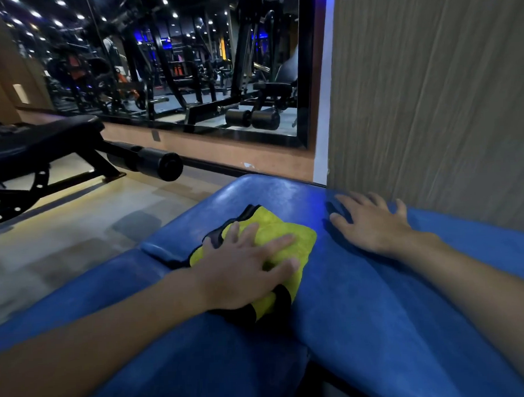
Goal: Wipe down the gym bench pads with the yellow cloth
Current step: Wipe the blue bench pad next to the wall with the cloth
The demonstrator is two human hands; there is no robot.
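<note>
A blue padded gym bench (pixel 365 314) fills the lower half of the view. On its far pad lies the folded yellow cloth (pixel 289 230) with a dark trim. My left hand (pixel 245 265) presses flat on the cloth with spread, straight fingers. My right hand (pixel 373 220) rests flat on the blue pad to the right of the cloth, fingers spread, apart from the cloth. A gap between two pads runs below the cloth near the bottom centre.
A wood-grain wall panel (pixel 430 86) stands right behind the bench on the right. A black bench with a roller pad (pixel 160 165) stands on the floor at the left. A large wall mirror (pixel 189 66) reflects gym machines.
</note>
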